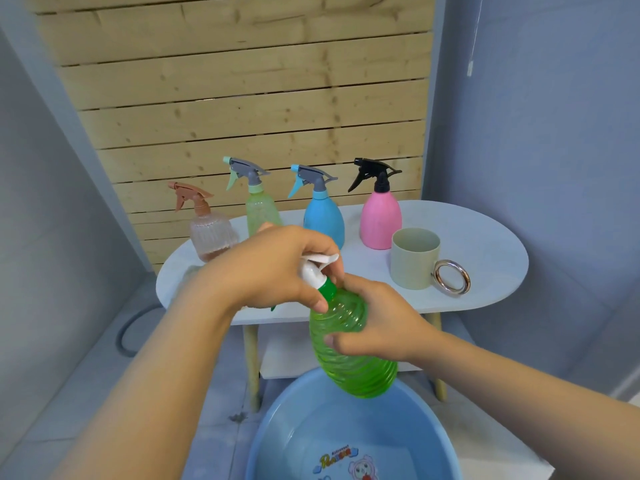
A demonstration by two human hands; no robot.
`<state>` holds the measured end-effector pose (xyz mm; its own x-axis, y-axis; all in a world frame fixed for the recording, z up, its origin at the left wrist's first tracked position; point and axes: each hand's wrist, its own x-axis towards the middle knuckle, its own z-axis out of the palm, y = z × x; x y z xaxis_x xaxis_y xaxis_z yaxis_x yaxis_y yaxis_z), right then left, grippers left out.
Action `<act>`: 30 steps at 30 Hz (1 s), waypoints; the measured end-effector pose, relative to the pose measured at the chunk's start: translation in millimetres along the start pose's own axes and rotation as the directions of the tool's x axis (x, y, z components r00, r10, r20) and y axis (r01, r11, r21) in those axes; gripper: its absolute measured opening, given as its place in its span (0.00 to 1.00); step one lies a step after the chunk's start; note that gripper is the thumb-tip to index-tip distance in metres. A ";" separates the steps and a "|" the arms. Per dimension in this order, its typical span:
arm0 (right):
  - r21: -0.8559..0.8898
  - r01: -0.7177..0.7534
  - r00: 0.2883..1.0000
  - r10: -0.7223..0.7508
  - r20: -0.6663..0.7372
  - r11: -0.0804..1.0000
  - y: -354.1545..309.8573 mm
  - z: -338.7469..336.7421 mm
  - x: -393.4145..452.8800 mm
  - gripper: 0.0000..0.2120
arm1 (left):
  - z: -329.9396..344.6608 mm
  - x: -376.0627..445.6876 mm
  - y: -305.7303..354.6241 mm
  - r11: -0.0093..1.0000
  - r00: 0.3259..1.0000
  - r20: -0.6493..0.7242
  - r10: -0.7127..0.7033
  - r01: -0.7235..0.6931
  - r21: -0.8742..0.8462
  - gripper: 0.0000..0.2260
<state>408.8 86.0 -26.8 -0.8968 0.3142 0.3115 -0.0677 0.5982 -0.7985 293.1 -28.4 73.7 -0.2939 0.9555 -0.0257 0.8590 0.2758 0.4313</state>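
The left hand's (277,268) fingers (322,244) are curled over the white plastic trigger spray head (313,268), with the thumb pressed at its green screw collar (327,289). The right hand's (377,323) fingers (332,341) wrap round the shoulder of the translucent green ribbed plastic spray bottle (353,368), which is held tilted in the air above the far rim of the round light-blue plastic basin (294,410).

The head sits on the neck with no gap showing, so the twisting looks either barely started or almost closed; which way it is being turned cannot be told. Whether the bottle holds liquid is also unclear. If it is being opened, taking the head off and filling or emptying over the basin are left.

Beyond the basin stands a white oval worktop (485,244). It carries a clear pinkish bottle with a brown trigger (211,233), a pale green bottle (259,209), a blue bottle (323,216), a pink bottle with a black trigger (379,220), all capped, and a pale green mug with a metal ring handle (414,258).
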 end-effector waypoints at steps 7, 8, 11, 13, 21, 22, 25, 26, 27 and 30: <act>0.075 -0.044 0.975 0.059 -0.213 0.996 2.8 -1.7 3.2 0.15 | 25.5 3.1 -5.8 0.989 0.897 -0.443 0.002 0.063 0.132 0.49; 0.103 -0.047 0.965 0.072 -0.253 0.994 2.2 -3.0 5.0 0.16 | 32.6 0.5 -9.0 0.997 0.841 -0.541 -0.007 0.050 0.066 0.47; 0.147 -0.053 0.936 0.101 -0.337 0.988 -1.4 -9.2 10.1 0.17 | 49.6 -4.9 -18.2 0.991 0.836 -0.537 -0.114 0.059 -0.118 0.34; 0.179 -0.031 0.935 0.092 -0.342 0.983 -5.4 -13.4 12.6 0.16 | 58.3 -5.2 -20.6 0.944 0.954 -0.226 -0.197 0.122 -0.307 0.33; 0.350 0.017 0.960 0.083 -0.267 0.937 -20.7 -12.2 18.2 0.13 | 89.3 10.5 -13.4 0.597 0.938 -0.307 -0.158 -0.157 -0.787 0.36; 0.380 -0.012 0.967 0.107 -0.230 0.925 -22.9 -17.0 20.6 0.12 | 87.9 11.5 -15.0 0.591 0.934 -0.321 -0.158 -0.171 -0.788 0.34; 0.574 -0.081 0.988 0.142 -0.061 0.815 -25.2 -35.0 26.8 0.12 | 81.6 12.3 -19.8 0.611 0.948 -0.298 -0.116 -0.168 -0.774 0.30; 0.601 -0.088 0.993 0.119 -0.012 0.794 -23.0 -39.8 27.5 0.15 | 80.0 12.3 -21.9 0.606 0.958 -0.275 -0.077 -0.174 -0.776 0.30; 0.603 -0.095 0.995 0.097 0.028 0.792 -21.2 -44.3 26.6 0.15 | 79.4 11.5 -24.1 0.599 0.969 -0.244 -0.034 -0.176 -0.781 0.30; 0.607 -0.130 0.989 0.061 0.134 0.784 -17.7 -53.6 26.8 0.13 | 79.4 8.0 -31.4 0.584 0.988 -0.150 0.023 -0.135 -0.801 0.34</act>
<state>409.4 123.4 23.3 -0.9497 0.2482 0.1907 -0.2018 -0.0197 -0.9792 297.0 -21.1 -11.6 -0.3340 0.9349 0.1198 0.2054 -0.0519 0.9773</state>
